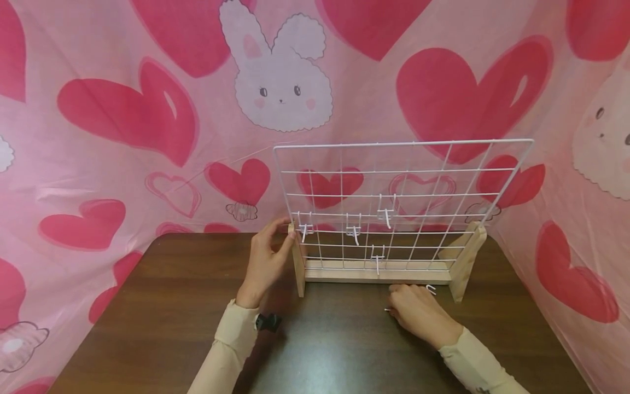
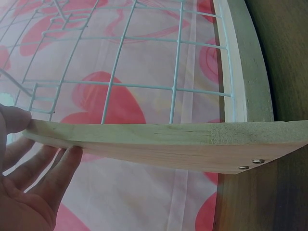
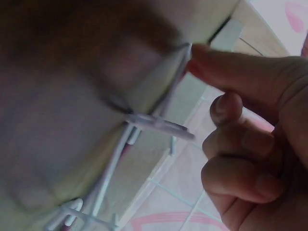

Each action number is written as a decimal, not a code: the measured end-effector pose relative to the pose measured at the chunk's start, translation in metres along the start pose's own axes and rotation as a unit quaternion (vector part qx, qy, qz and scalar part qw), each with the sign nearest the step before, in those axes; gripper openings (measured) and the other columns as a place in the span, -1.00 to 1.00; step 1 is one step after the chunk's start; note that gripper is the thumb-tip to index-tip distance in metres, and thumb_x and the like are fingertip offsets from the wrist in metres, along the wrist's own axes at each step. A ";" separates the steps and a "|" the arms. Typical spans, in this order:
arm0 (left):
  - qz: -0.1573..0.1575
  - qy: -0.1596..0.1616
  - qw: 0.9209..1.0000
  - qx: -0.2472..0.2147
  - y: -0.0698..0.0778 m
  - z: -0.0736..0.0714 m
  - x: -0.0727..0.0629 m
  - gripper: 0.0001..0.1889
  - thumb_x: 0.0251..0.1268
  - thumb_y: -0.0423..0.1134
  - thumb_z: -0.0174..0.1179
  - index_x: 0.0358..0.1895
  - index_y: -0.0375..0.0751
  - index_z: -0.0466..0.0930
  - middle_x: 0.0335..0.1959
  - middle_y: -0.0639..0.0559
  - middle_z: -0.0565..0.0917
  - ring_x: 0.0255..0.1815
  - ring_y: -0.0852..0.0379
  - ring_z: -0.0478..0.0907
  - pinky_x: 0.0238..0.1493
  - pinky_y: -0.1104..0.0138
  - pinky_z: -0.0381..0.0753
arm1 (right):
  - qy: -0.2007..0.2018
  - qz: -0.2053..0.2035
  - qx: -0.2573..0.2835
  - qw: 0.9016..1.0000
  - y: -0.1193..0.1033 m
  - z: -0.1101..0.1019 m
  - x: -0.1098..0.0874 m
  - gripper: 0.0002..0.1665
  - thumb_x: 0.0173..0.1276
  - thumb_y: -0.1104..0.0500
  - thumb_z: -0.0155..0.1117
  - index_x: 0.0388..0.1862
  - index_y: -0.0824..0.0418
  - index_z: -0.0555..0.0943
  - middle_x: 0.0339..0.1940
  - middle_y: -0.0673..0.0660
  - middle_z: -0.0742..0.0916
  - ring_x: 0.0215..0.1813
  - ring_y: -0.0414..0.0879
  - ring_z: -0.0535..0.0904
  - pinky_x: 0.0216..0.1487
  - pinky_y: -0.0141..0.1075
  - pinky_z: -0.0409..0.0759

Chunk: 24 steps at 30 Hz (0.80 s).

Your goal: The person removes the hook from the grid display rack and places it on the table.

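A white wire grid panel (image 1: 408,145) stands upright in a wooden stand, with several white hooks (image 1: 387,218) hung on it. My left hand (image 1: 266,262) pinches the top of the stand's left wooden side piece (image 2: 159,137), the thumb on one face and fingertips on the other. Low in front of the base, my right hand (image 1: 418,313) has its fingers curled. In the right wrist view its fingertips pinch the end of a loose white wire hook (image 3: 159,125). Another white hook (image 3: 72,211) lies close by, partly outside that view.
The wooden crossbar (image 1: 344,276) joins both sides of the stand, and the right side piece (image 1: 467,262) is beyond my right hand. All of it rests on a dark brown table (image 1: 162,312). Pink cloth with hearts and rabbits (image 1: 197,126) hangs behind and beside it.
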<state>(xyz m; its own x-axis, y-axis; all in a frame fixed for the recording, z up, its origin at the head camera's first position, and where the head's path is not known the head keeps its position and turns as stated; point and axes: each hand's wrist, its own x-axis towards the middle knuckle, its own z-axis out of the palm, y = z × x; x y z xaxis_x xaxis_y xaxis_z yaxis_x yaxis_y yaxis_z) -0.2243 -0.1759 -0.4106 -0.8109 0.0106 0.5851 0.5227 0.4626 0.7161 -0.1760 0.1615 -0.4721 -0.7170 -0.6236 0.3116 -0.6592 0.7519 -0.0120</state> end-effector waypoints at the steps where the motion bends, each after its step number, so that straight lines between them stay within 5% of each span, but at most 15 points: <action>1: 0.001 0.000 1.000 0.001 0.000 0.000 0.000 -0.68 0.42 -0.36 0.32 0.18 -0.31 0.65 0.01 -0.21 0.79 0.07 -0.05 0.75 -0.06 0.59 0.68 | -0.003 -0.004 0.009 1.000 0.001 -0.002 0.000 -0.64 0.00 0.19 0.69 -0.68 -0.06 0.61 -0.60 -0.14 0.56 -0.56 -0.15 0.58 -0.62 -0.33 0.38; 9: -0.001 0.000 1.000 0.010 -0.001 0.000 0.000 -0.67 0.40 -0.37 0.32 0.18 -0.34 0.65 -0.01 -0.21 0.80 0.05 -0.05 0.76 -0.10 0.51 0.72 | -0.012 -0.024 0.075 0.997 0.004 -0.019 0.004 -0.77 0.07 0.13 0.66 -0.51 -0.10 0.70 -0.53 -0.21 0.62 -0.49 -0.43 0.45 -0.51 -0.46 0.37; 24: -0.004 0.002 1.000 0.011 -0.001 0.000 0.000 -0.66 0.40 -0.36 0.33 0.20 -0.34 0.65 0.00 -0.21 0.81 0.06 -0.07 0.77 -0.14 0.40 0.76 | 0.061 -0.055 0.095 0.992 -0.001 -0.033 0.008 -0.80 0.13 0.10 0.64 -0.39 -0.08 0.71 -0.44 -0.25 0.67 -0.50 -0.47 0.41 -0.49 -0.51 0.38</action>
<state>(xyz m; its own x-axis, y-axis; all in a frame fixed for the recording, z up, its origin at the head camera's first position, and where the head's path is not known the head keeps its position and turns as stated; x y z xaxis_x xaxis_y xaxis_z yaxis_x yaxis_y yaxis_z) -0.2252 -0.1763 -0.4112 -0.8138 0.0042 0.5811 0.5109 0.4816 0.7120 -0.1736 0.1626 -0.4386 -0.6133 -0.6604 0.4334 -0.7708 0.6201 -0.1459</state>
